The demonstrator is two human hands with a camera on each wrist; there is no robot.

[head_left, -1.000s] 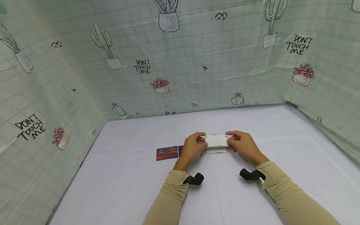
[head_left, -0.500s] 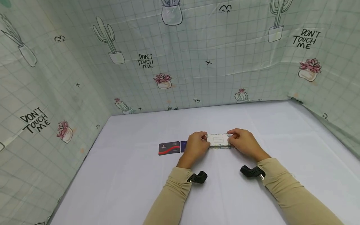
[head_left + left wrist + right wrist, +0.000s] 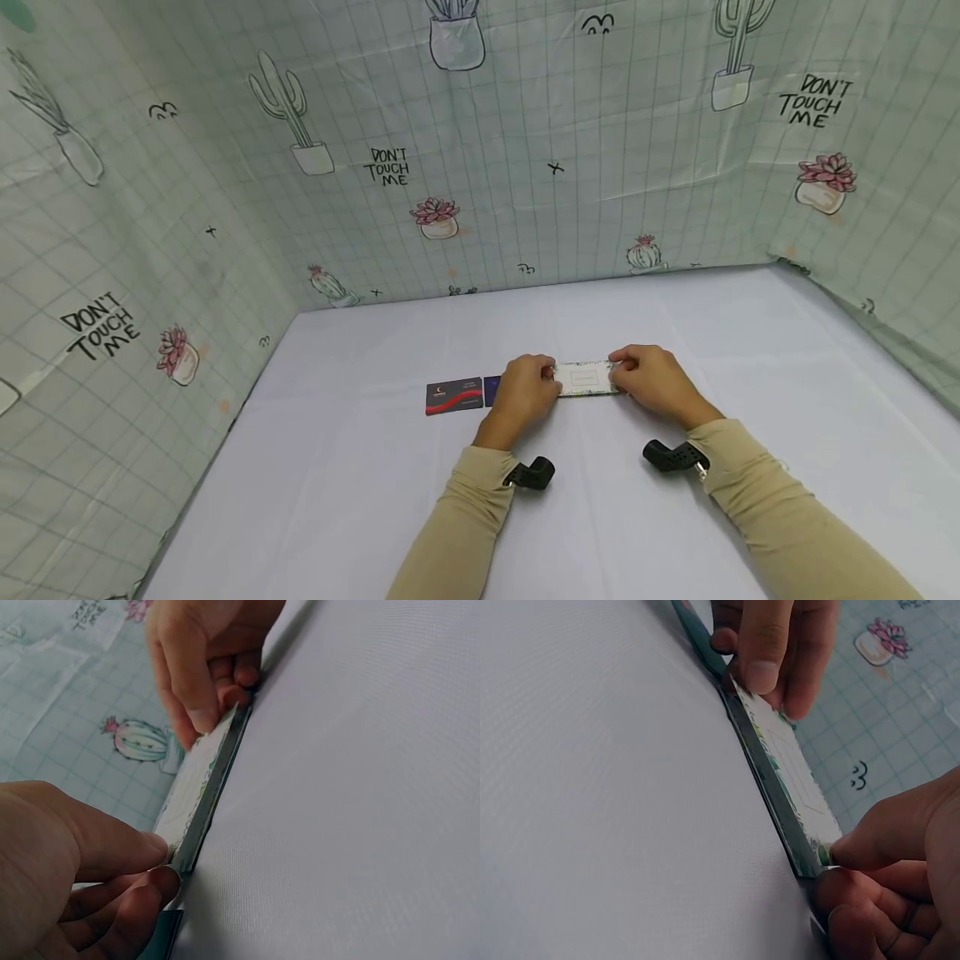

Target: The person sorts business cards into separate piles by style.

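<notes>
A white card (image 3: 585,378) with a leafy printed border and a small framed label lies flat between both hands, in the middle of the table. My left hand (image 3: 525,392) pinches its left end between thumb and fingers. At the opposite end, my right hand (image 3: 654,382) pinches the card the same way. Along its near edge a grey-green strip (image 3: 769,787) shows beneath the white face in the right wrist view, close over the white cloth. Left of it, a blue card (image 3: 491,390) is partly hidden behind my left hand.
A dark grey card (image 3: 454,396) with a red wave lies left of the blue card. White cloth covers the table (image 3: 360,483). A cactus-print curtain (image 3: 510,200) rises behind and on both sides.
Both hands have lowered the white card onto the similar leafy-bordered piece visible below it earlier, whose near strip has narrowed out of sight in the head view. The head view has shifted slightly.
</notes>
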